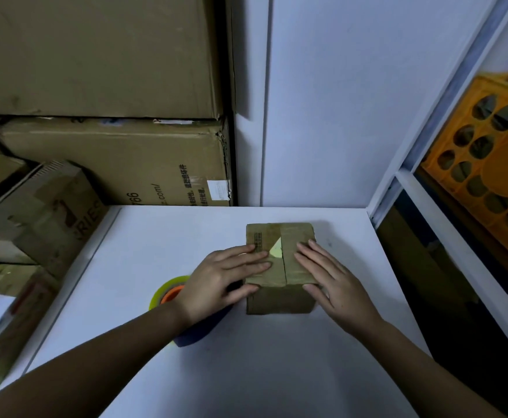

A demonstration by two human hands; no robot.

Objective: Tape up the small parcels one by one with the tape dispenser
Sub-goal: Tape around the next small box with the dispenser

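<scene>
- While both hands lie flat with straight fingers, the left hand (228,274) presses the small parcel's (279,267) left flap and the right hand (328,279) its right flap.
- Parcel: right of centre on the white surface (276,372); flap seam and long axis run away from the person.
- Tape dispenser (171,292): just left, partly under the left wrist.
- Surroundings: stacked cartons (110,158) at left, white wall (322,101) behind, orange crate (488,164) at right.

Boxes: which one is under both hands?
The small box on the white table; left hand and right hand lie flat on its flaps. The others are stacked off to the left.
</scene>
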